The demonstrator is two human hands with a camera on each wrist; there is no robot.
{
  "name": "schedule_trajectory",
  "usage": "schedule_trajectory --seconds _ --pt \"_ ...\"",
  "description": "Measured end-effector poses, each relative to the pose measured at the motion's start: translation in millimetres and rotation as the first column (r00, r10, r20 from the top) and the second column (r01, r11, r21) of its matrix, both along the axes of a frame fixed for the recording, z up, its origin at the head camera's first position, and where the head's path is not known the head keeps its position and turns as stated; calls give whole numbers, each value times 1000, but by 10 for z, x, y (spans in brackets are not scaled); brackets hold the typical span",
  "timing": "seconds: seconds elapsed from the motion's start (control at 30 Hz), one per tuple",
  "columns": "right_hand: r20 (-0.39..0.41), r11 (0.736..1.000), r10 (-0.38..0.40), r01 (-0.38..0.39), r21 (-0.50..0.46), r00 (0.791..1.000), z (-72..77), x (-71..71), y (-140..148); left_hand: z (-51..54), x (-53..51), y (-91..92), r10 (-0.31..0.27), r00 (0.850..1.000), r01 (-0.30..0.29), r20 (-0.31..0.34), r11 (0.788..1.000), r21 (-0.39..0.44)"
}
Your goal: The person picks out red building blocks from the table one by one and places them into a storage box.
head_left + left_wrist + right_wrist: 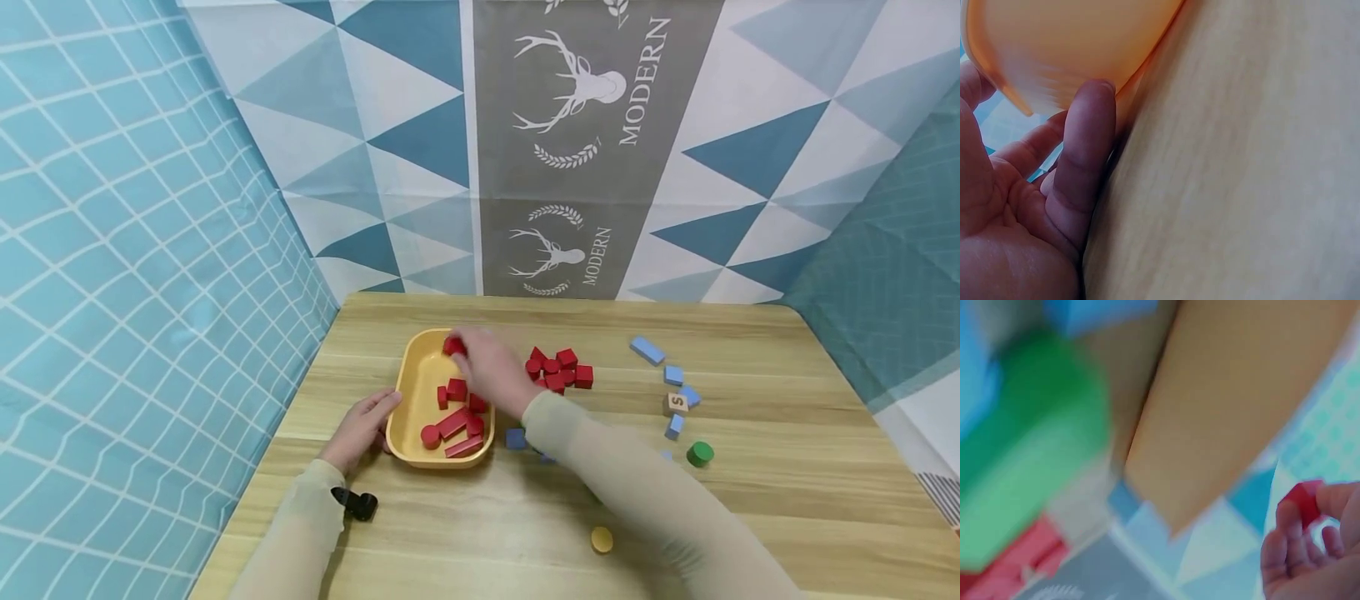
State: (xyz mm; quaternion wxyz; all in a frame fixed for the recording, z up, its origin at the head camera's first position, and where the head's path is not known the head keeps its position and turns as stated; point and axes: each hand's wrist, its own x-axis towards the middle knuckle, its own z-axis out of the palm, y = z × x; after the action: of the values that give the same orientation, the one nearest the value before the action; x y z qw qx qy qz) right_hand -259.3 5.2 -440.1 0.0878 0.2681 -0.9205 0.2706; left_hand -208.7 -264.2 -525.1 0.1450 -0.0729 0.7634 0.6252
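Note:
My left hand (362, 427) holds the left side of a yellow plastic tray (401, 417). In the left wrist view, bent fingers (1088, 144) touch the tray's outer wall (1085, 44), and another finger lies by its rim. Over the tray's far end, my right hand (491, 367) pinches a small red block (452, 345) between thumb and fingers. The right wrist view also has this red block (1304, 501) at the fingertips, above the tray wall. Several red blocks (453, 423), among them a cylinder (431, 437), lie inside the tray.
Several red blocks (567, 359) are grouped right of the tray. Farther right lie blue blocks (647, 350), a wooden letter block (677, 403) and a green cylinder (701, 454). A yellow disc (602, 540) is nearer the front. My right forearm crosses over part of the table.

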Motion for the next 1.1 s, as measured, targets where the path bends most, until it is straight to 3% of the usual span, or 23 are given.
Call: schedule_trajectory --seconds 0.07,0.13,0.3,0.73,0.97,1.1 --pt "7 993 102 -102 57 995 -103 104 -115 5 3 -6 0 1000 0 4 1000 1" --pt "31 981 154 -157 117 988 -221 185 -185 4 2 -7 2 1000 -2 9 1000 1" --pt "41 966 162 -167 197 986 -407 260 -242 6 4 -3 -1 1000 1 5 1000 -12" --pt "18 946 219 -217 243 976 -439 279 -265 -9 15 -6 9 1000 -9 7 1000 -10" --pt "53 891 299 -299 342 953 -445 266 -231 3 19 1 7 1000 -7 7 1000 -7" --pt "67 885 300 -304 354 952 -453 260 -231 -1 8 -1 1 1000 -1 7 1000 -10"
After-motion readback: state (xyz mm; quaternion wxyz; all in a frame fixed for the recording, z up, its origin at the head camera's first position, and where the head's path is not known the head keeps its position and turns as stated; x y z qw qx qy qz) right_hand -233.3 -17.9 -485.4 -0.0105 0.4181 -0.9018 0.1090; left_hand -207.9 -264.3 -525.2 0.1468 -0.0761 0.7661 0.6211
